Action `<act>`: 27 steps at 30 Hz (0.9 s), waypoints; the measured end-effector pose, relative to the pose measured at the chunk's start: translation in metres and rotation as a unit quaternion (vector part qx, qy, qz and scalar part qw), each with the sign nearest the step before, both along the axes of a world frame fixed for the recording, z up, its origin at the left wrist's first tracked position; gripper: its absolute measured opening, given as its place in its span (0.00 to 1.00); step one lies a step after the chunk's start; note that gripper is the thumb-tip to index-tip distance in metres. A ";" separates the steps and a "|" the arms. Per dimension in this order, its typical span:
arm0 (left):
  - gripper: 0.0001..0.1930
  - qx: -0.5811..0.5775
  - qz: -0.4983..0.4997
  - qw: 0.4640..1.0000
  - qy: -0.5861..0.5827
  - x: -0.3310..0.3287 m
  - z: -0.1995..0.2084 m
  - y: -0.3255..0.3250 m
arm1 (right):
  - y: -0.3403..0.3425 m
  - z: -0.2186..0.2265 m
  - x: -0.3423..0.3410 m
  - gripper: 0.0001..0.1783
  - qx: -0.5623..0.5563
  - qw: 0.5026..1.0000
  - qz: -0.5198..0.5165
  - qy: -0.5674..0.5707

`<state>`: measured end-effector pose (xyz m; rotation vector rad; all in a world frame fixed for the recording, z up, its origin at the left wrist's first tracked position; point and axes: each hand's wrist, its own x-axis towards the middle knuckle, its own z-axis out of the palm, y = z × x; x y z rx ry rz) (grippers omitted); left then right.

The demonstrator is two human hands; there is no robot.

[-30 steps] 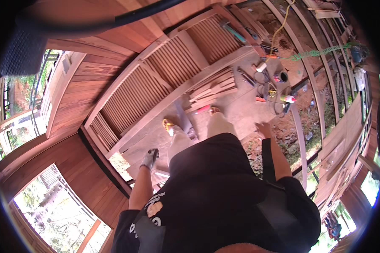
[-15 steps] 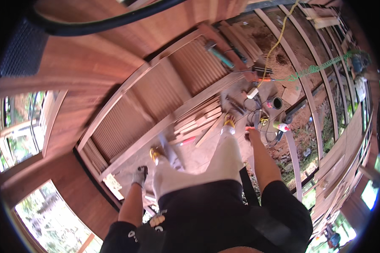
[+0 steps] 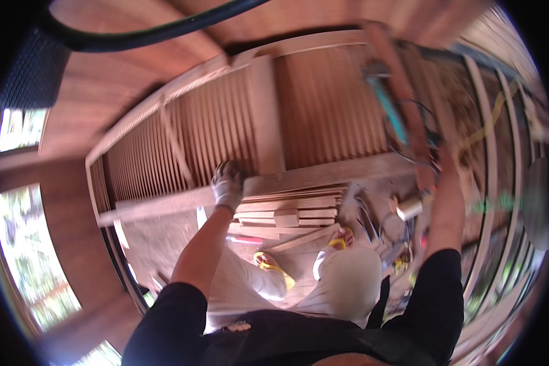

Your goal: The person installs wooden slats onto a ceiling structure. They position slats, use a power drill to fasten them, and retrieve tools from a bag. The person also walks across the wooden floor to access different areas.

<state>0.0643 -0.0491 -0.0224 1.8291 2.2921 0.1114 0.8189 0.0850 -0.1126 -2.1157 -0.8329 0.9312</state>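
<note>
My left hand wears a light glove with dark fingertips. Its fingers rest on the front rail of a long wooden frame, beside the ribbed wooden panels inside it. My bare right hand reaches forward to the lower end of a reddish-brown board on the frame's right side. Motion smears its fingers, so any grip is hidden. Just beyond it, a hammer with a teal handle lies at the board, and a dark cable runs close by.
Cut wooden strips are stacked on the floor before the frame, near a red-handled item. A white power block, cables and tools lie right of my sandalled feet. A yellow cord crosses open floor joists.
My left hand has risen from beside my leg onto the frame's rail. My right hand has moved forward and right toward the reddish-brown board. My view has come closer to the frame; my knees are bent.
</note>
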 end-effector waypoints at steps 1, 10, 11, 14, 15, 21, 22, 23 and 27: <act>0.31 0.007 -0.005 0.998 0.066 0.032 -0.002 0.011 | -0.003 -0.009 0.031 0.16 0.026 0.969 -0.167 0.179; 0.35 -0.043 0.047 0.992 0.107 0.034 0.010 -0.010 | 0.038 -0.045 0.041 0.16 -0.055 0.905 -0.269 0.325; 0.36 -0.060 0.045 0.992 0.105 0.030 0.010 -0.010 | 0.041 -0.041 0.031 0.15 -0.053 0.915 -0.258 0.304; 0.37 -0.085 0.068 0.985 0.136 0.029 0.017 -0.014 | 0.042 -0.042 -0.003 0.15 -0.068 0.919 -0.247 0.298; 0.37 -0.093 0.074 0.984 0.134 0.026 0.019 -0.017 | 0.046 -0.044 -0.016 0.15 -0.081 0.903 -0.255 0.337; 0.38 -0.052 0.017 0.996 0.074 0.054 0.000 0.023 | 0.061 0.027 0.127 0.15 0.150 0.928 -0.202 0.274; 0.38 -0.075 0.033 0.992 0.099 0.041 0.014 0.009 | 0.066 0.010 0.074 0.14 0.161 0.909 -0.227 0.310; 0.39 -0.074 0.044 0.991 0.101 0.031 0.018 -0.004 | 0.065 0.015 0.036 0.14 0.177 0.900 -0.234 0.321; 0.39 -0.072 0.053 0.993 0.082 0.028 0.021 -0.013 | 0.025 0.115 -0.022 0.18 0.245 0.923 -0.209 0.209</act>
